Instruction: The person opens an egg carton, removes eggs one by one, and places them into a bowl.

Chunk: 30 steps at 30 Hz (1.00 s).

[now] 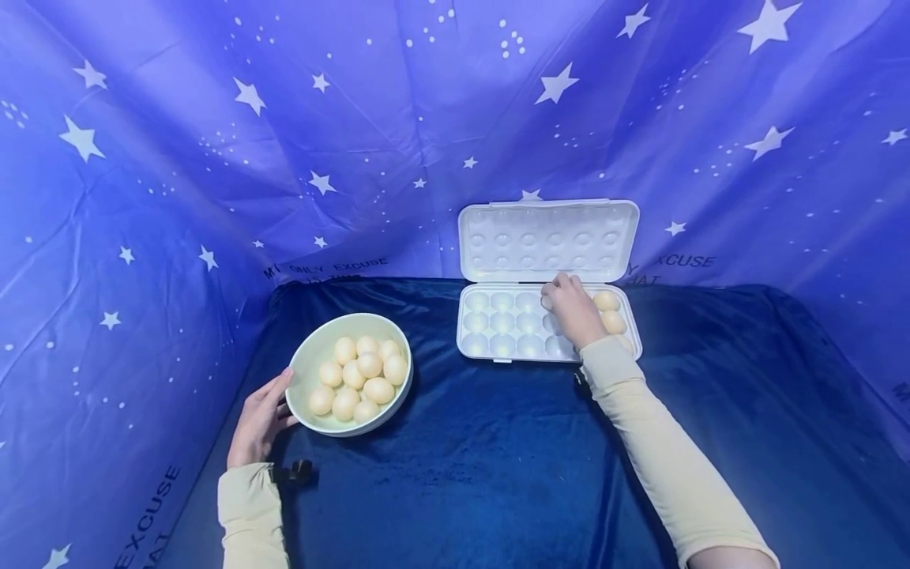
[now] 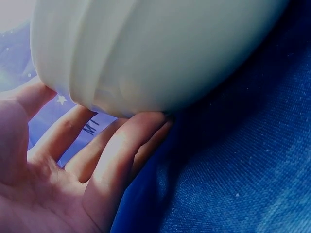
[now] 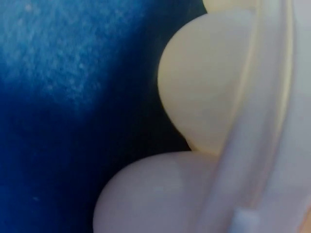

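Note:
My left hand [image 1: 257,419] rests its fingers against the outer side of a pale green bowl [image 1: 302,363], one fingertip right at the rim. In the left wrist view, the fingertips touch the curved wall of the bowl [image 2: 160,53], with the palm apart from it. Several light-coloured eggs [image 1: 370,364] lie in the bowl. My right hand [image 1: 574,308] reaches down over the back rows of a white egg carton [image 1: 479,348], fingers bent toward its cups. I cannot tell whether they hold an egg. In the carton's right column sit eggs [image 1: 613,322].
The carton's lid [image 1: 547,241] stands raised against the star-patterned curtain [image 1: 419,118]. Dark blue cloth [image 1: 455,482] covers the table. The right wrist view shows the rounded undersides of carton cups [image 3: 204,82] close up.

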{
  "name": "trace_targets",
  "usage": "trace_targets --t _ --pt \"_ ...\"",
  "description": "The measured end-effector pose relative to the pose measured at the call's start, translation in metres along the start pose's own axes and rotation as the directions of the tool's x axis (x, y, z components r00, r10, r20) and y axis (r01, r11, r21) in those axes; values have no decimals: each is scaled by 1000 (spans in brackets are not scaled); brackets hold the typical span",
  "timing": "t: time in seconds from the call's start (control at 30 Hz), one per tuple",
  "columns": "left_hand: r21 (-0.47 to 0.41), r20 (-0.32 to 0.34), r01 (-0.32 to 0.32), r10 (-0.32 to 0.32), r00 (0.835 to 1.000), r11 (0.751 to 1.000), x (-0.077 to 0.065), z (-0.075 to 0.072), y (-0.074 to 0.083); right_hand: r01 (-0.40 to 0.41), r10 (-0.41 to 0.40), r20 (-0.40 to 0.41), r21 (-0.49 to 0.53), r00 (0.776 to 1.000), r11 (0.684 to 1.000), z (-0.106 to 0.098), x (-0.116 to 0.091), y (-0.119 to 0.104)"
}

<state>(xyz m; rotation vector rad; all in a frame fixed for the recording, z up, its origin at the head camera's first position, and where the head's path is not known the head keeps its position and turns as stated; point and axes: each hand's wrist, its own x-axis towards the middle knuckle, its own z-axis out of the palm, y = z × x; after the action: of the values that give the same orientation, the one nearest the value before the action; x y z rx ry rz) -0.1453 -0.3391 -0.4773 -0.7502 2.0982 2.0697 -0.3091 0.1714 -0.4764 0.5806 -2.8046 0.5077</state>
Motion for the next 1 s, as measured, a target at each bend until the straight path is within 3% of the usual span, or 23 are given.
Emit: trace_targets --t 0.43,1.0 --pt "-15 3 -21 21 1000 1000 -5 2 -1 18 -15 -73 40 997 999 -22 -11 -20" --pt "-15 13 -21 21 1000 1000 -7 3 0 140 -129 -152 63 980 988 -40 -14 -80"
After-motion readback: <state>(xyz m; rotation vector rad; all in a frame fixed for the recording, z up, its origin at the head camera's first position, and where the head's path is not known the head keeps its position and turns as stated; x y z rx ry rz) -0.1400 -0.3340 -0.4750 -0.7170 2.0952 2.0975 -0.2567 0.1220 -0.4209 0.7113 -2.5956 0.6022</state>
